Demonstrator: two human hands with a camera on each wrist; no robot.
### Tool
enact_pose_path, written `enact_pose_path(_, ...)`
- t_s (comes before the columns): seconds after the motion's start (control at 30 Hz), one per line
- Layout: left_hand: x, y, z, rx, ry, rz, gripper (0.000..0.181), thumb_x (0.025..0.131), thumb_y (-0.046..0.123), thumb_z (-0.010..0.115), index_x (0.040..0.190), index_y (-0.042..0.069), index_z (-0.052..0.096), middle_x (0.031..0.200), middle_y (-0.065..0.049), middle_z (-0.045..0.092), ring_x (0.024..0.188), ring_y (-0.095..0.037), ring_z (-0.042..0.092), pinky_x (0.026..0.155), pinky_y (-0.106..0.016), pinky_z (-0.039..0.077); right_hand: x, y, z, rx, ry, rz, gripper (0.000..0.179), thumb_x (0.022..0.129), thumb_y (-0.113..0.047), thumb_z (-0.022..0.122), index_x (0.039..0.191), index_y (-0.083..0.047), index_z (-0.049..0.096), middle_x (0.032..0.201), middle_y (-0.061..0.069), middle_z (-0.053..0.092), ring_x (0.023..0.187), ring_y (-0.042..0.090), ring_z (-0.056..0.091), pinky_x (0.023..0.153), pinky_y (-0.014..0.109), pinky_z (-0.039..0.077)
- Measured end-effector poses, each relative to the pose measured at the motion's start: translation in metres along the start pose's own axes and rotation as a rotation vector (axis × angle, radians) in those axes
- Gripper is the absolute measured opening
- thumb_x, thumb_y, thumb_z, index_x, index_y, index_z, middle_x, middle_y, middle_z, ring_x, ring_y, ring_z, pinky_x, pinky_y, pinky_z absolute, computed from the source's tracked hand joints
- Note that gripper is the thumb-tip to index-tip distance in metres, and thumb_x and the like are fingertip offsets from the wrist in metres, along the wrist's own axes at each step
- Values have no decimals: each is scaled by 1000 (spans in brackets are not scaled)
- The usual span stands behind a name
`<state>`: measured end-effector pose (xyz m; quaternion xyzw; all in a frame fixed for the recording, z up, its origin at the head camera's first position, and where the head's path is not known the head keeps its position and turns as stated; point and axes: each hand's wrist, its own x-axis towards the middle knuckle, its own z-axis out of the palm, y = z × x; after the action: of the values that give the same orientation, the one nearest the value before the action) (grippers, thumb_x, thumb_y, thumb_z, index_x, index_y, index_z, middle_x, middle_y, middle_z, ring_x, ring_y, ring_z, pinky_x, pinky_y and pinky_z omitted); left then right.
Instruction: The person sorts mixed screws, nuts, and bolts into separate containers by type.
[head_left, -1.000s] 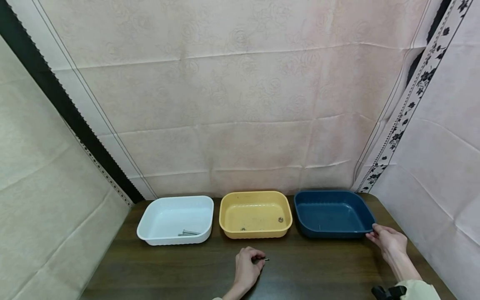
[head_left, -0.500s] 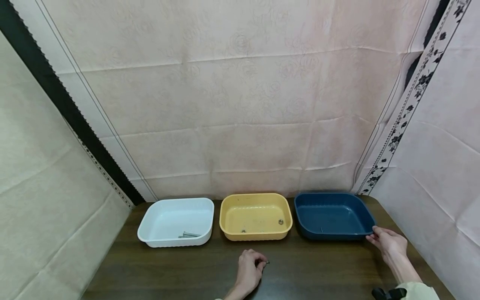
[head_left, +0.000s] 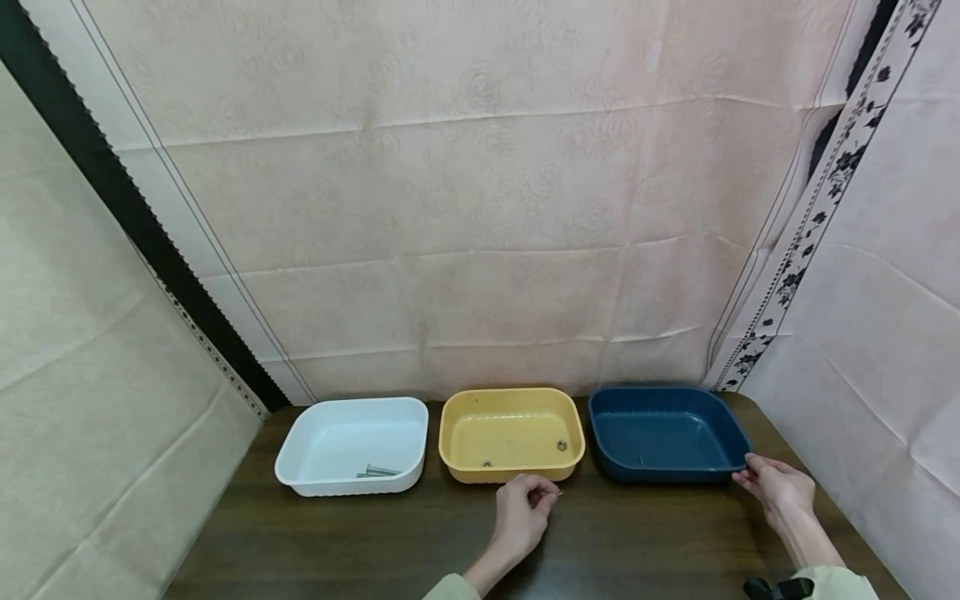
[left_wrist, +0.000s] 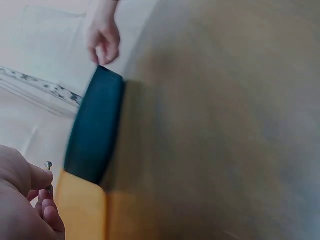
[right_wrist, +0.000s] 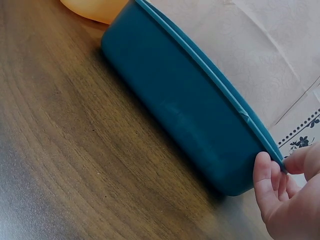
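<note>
My left hand (head_left: 519,515) is raised over the table just in front of the yellow tray (head_left: 461,475). Between its thumb and fingers it pinches a small metal bolt (left_wrist: 48,165), whose rounded head sticks out in the left wrist view; the fingers hide part of it. My right hand (head_left: 780,487) holds the rim of the blue tray (head_left: 660,476) at the front right corner, thumb on top and fingers (right_wrist: 264,175) beneath. A thin, small item lies in the blue tray, too small to make out.
At the left stands a white tray (head_left: 341,488) with several long bolts (head_left: 379,471). The yellow tray contains nuts (head_left: 562,445). All three trays line up along the back of the brown wooden table (head_left: 300,542), with cloth sheets (head_left: 480,208) hanging behind and at both sides.
My left hand has moved right and slightly forward with the bolt, toward the yellow tray's front right. The right hand has stayed on the blue tray's rim.
</note>
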<state>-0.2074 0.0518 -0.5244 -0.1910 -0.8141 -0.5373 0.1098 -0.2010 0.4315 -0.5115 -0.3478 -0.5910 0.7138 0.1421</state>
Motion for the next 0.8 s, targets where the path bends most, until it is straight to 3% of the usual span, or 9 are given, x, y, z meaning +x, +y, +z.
enact_pose_path(0.27,27,27,19,-79,33,28,12,85,-4,75,81,7,74,75,6,61,68,-1,53,59,-17,50,1,3,-1,31,-16,-6,11,100,-3,54,91,-1,61,71,3,59,60,11,64,67,29,62)
enact_pose_path(0.6,53,39,45,-78,22,3,10,87,-1,75,83,8,75,76,7,61,70,-3,52,61,-17,49,1,3,-2,40,-20,-19,15,100,-1,53,87,-4,61,69,3,59,59,10,65,66,28,61)
enact_pose_path(0.8,62,43,62,-79,7,6,11,87,-2,75,81,7,74,75,8,61,66,-2,50,60,-17,49,1,3,-2,31,-15,-19,9,100,-2,53,96,1,60,70,4,58,60,10,65,66,28,61)
